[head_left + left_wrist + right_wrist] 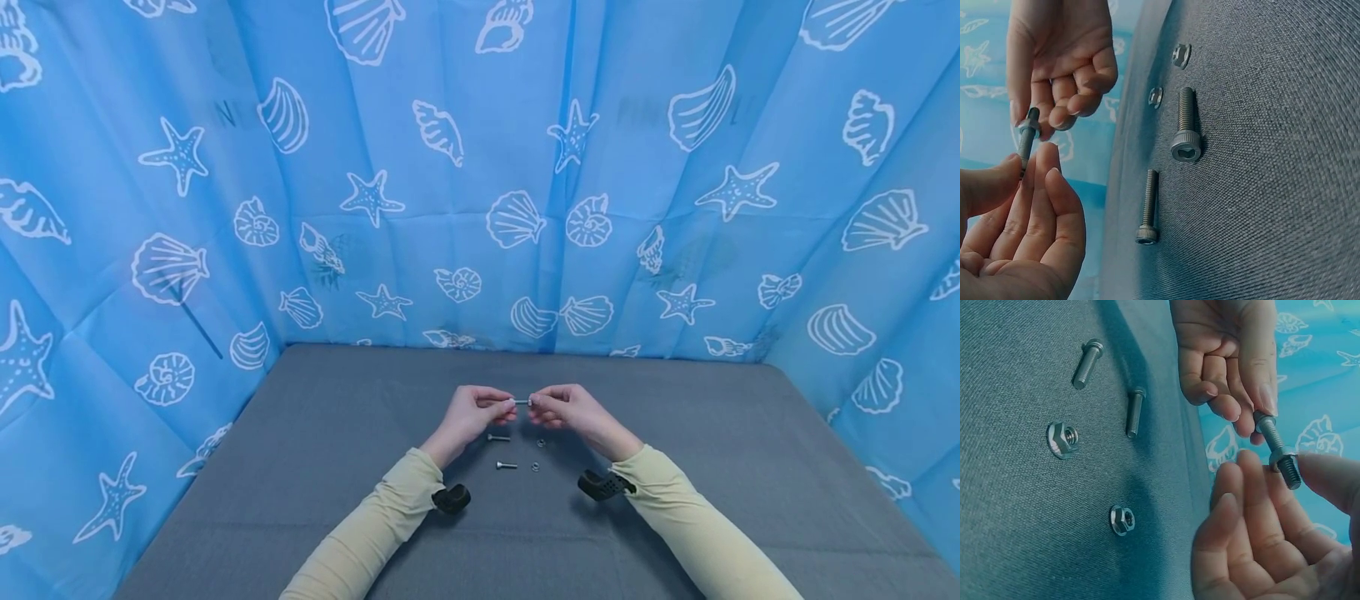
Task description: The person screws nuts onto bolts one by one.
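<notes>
Left hand point(467, 419) pinches the head end of a bolt point(1274, 436); right hand point(577, 415) pinches the nut point(1283, 456) partway along it, the threaded tip poking out past it. Bolt is held between the two, raised off the table. Looks like metal: should be light, rigid, hard to damage, maybe slick. Best hold, I'd say: head on the left, nut flats on the right, threads clear. Nearer, two loose bolts point(507, 466) lie left, two flange nuts point(535, 467) right, all apart. Table point(262, 467) is grey woven cloth, probably grippy. Blue shell-print curtain point(465, 200) far, left and right.
</notes>
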Available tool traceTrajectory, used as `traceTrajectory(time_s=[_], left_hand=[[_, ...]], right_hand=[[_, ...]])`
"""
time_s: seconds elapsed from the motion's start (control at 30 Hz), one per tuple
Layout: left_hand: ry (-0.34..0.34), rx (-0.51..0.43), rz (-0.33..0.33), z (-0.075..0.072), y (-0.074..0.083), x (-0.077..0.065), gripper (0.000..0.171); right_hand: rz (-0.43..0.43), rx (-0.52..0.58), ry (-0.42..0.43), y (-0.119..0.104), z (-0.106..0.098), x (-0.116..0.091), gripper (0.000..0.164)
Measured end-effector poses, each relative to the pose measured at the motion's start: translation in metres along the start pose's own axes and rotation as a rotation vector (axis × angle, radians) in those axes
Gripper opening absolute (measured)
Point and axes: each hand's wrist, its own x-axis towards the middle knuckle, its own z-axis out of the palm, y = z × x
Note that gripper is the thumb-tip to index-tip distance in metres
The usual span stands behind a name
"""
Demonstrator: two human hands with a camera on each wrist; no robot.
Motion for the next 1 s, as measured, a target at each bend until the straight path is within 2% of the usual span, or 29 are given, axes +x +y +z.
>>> traceTrajectory(time_s=[0.3,0.53,0.67,0.8,1.0], left_hand=[[-0.009,0.004,-0.028,-0.0001,-0.0001,0.0011,0.026],[-0.003,-0.004,-0.026,0.0002,-0.0004,0.0006,0.025],[-0.004,-0.008,-0.026,-0.0001,-0.0001,0.0005,0.024],[-0.012,-0.009,-0.018,0.0004,0.0,0.0007,0.025],[-0.02,-0.024,0.005,0.001,-0.0006,0.0001,0.025]], right_hand=[[-0.03,0.011,-0.023,-0.0016,-0.0009,-0.001,0.04],[0.013,0.017,-0.028,-0.0004,-0.0007,-0.0005,0.046],[-0.014,0.045,-0.027,-0.0004,-0.0009,-0.0001,0.04],[-0.034,0.014,-0.032,0.0014,-0.001,0.0013,0.038],[0.01,0.01,-0.026,0.003,0.0005,0.0018,0.045]])
